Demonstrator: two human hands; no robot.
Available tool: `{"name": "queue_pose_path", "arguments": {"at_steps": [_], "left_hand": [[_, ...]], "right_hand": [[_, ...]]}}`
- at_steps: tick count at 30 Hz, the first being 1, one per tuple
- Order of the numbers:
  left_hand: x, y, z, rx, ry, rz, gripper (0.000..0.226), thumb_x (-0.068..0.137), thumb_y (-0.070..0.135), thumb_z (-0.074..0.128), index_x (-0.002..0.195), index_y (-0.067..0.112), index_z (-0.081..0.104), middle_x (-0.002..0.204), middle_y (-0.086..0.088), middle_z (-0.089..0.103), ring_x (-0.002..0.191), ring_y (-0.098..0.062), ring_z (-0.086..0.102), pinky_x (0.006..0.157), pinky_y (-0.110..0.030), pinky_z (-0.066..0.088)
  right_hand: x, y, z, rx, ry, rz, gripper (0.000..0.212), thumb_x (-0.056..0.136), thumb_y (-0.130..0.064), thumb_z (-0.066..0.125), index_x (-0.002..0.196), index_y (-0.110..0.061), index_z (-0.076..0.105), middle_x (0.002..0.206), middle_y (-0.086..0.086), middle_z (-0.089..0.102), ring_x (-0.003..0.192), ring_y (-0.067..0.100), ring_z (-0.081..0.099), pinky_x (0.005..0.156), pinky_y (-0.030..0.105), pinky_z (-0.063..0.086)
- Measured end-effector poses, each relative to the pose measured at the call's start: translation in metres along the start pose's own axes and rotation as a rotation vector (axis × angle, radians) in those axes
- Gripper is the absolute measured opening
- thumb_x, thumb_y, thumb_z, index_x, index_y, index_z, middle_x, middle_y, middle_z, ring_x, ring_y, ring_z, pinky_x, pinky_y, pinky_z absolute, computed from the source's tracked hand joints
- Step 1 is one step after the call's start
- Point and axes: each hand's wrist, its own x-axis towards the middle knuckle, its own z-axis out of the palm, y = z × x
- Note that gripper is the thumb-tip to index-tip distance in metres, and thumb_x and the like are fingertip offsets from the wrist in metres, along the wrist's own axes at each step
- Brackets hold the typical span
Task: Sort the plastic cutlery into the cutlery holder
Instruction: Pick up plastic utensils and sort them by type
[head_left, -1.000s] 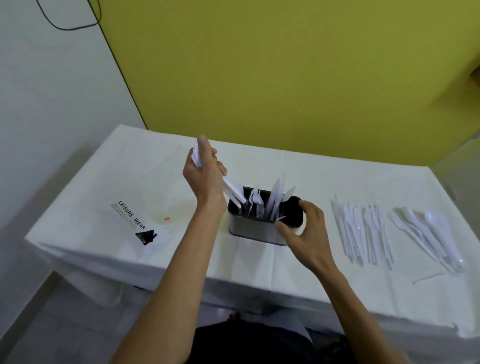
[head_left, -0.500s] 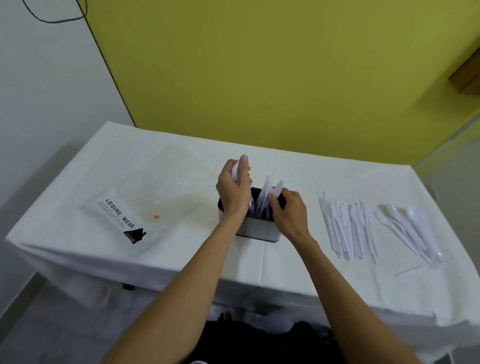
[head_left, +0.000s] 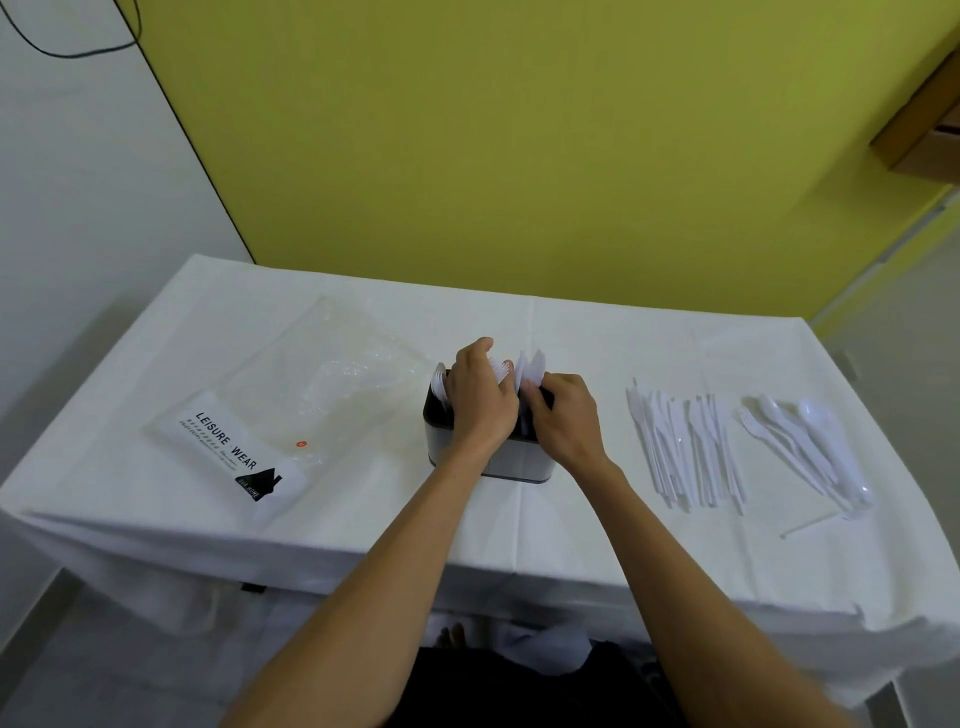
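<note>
White-clothed table (head_left: 363, 530): cutlery holder (head_left: 519, 465) is covered by left hand (head_left: 480, 405) and right hand (head_left: 563, 421), fingers curled, grips cannot be told; plastic cutlery (head_left: 532, 366) should be seated upright by type.

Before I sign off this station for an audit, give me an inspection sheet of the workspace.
Surface: white tablecloth, creased.
Job's things: cutlery holder with upright cutlery; loose pile and second pile to its right.
Clutter: clear plastic bag left of holder; thin white stick near the piles.
Hands: left hand and right hand at the holder's top; grips hidden.
Cables: black cable on the left wall.
Surroundings: yellow wall behind.
</note>
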Motion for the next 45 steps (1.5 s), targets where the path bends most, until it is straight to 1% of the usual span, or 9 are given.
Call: {"name": "queue_pose_path", "arguments": {"at_steps": [3, 8, 14, 28, 34, 36, 38, 40, 45], "left_hand": [[-0.001, 0.0, -0.007, 0.007, -0.068, 0.004, 0.052, 0.096, 0.015, 0.055, 0.145, 0.005, 0.04, 0.151, -0.011, 0.041, 0.138, -0.025, 0.04, 0.114, -0.029, 0.016], [-0.009, -0.003, -0.011, -0.11, -0.003, 0.104, 0.059, 0.082, 0.006, 0.049, 0.141, 0.01, 0.044, 0.145, -0.004, 0.043, 0.129, -0.013, 0.043, 0.118, -0.04, 0.025], [-0.005, -0.009, -0.007, -0.027, -0.103, 0.088, 0.044, 0.092, 0.004, 0.048, 0.136, 0.008, 0.053, 0.14, -0.011, 0.053, 0.125, -0.025, 0.055, 0.116, -0.05, 0.029], [-0.001, 0.008, -0.014, -0.242, -0.073, 0.047, 0.036, 0.095, 0.017, 0.059, 0.13, 0.009, 0.057, 0.133, -0.003, 0.058, 0.122, -0.009, 0.052, 0.098, -0.011, 0.031], [0.002, 0.001, -0.019, -0.072, -0.184, 0.098, 0.035, 0.097, 0.034, 0.056, 0.129, 0.019, 0.057, 0.132, 0.002, 0.057, 0.124, -0.009, 0.052, 0.108, -0.038, 0.042], [0.002, 0.005, -0.024, -0.022, -0.215, 0.092, 0.036, 0.098, 0.036, 0.055, 0.131, 0.022, 0.056, 0.135, 0.004, 0.055, 0.129, -0.01, 0.049, 0.109, -0.021, 0.033], [0.004, 0.012, -0.028, 0.015, -0.231, 0.079, 0.039, 0.097, 0.031, 0.056, 0.135, 0.023, 0.054, 0.14, 0.006, 0.051, 0.132, -0.009, 0.046, 0.091, 0.005, 0.009], [0.005, 0.021, -0.029, 0.024, -0.269, 0.091, 0.046, 0.093, 0.021, 0.059, 0.139, 0.022, 0.051, 0.142, 0.008, 0.048, 0.133, -0.008, 0.044, 0.077, 0.012, -0.002], [0.009, 0.041, -0.017, -0.033, -0.279, 0.226, 0.058, 0.078, 0.006, 0.065, 0.134, 0.013, 0.055, 0.138, -0.004, 0.054, 0.132, -0.021, 0.047, 0.114, -0.032, 0.032]], "right_hand": [[0.005, -0.005, 0.0, -0.106, -0.096, 0.036, 0.045, 0.093, -0.049, 0.025, 0.072, -0.015, 0.045, 0.075, 0.005, 0.056, 0.074, 0.029, 0.052, 0.063, 0.039, 0.043], [0.017, -0.022, -0.009, -0.341, -0.323, 0.135, 0.029, 0.103, -0.036, 0.025, 0.091, -0.014, 0.041, 0.098, 0.008, 0.05, 0.096, 0.03, 0.04, 0.083, 0.043, 0.038], [0.02, -0.017, -0.002, -0.345, -0.349, 0.112, 0.038, 0.072, -0.05, 0.009, 0.073, -0.019, 0.031, 0.086, 0.008, 0.048, 0.085, 0.031, 0.041, 0.083, 0.049, 0.044], [0.022, -0.008, 0.006, -0.301, -0.349, 0.247, 0.044, 0.066, -0.051, 0.008, 0.089, -0.022, 0.032, 0.099, 0.009, 0.054, 0.09, 0.027, 0.038, 0.087, 0.049, 0.044], [0.019, -0.017, -0.011, -0.293, -0.416, 0.109, 0.044, 0.077, -0.042, 0.015, 0.088, -0.019, 0.051, 0.091, 0.002, 0.06, 0.095, 0.032, 0.049, 0.088, 0.05, 0.044], [0.018, -0.022, -0.017, -0.269, -0.43, 0.075, 0.032, 0.091, -0.023, 0.029, 0.091, -0.011, 0.058, 0.088, 0.006, 0.065, 0.089, 0.029, 0.052, 0.091, 0.046, 0.042], [0.019, -0.023, -0.022, -0.212, -0.444, 0.052, 0.025, 0.095, -0.01, 0.035, 0.093, -0.008, 0.06, 0.089, 0.007, 0.067, 0.086, 0.028, 0.054, 0.088, 0.04, 0.04], [0.018, -0.021, -0.028, -0.167, -0.44, 0.057, 0.021, 0.095, -0.011, 0.036, 0.091, -0.007, 0.057, 0.089, 0.01, 0.066, 0.086, 0.032, 0.056, 0.082, 0.04, 0.041], [0.014, -0.003, -0.043, -0.062, -0.408, 0.126, 0.018, 0.093, -0.011, 0.035, 0.086, -0.007, 0.051, 0.081, 0.008, 0.062, 0.074, 0.026, 0.052, 0.066, 0.038, 0.041]]}}
